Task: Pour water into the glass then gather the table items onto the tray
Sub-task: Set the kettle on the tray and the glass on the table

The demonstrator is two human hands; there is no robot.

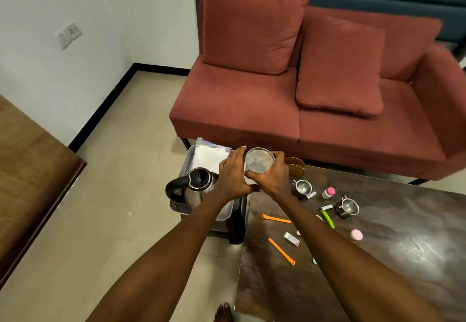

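A clear glass (259, 159) is held upright between both hands, above the gap between the tray and the dark table (378, 258). My right hand (273, 178) wraps round its right side; my left hand (233, 175) cups its left side. A steel kettle (195, 187) with a black handle stands in the metal tray (223, 212) just left of my left hand. On the table lie two steel cups (303, 187) (348, 207), a pink-capped bottle (328, 192), a pink lid (356, 234), orange strips (276, 219) (282, 251), a green stick (327, 219) and small packets (291, 238).
A white cloth in a plastic bag (210, 154) lies at the tray's far end. A wooden holder (295, 165) stands at the table's far left corner. A red sofa (315, 95) sits behind, a wooden surface (30, 170) to the left, tiled floor (121, 195) between.
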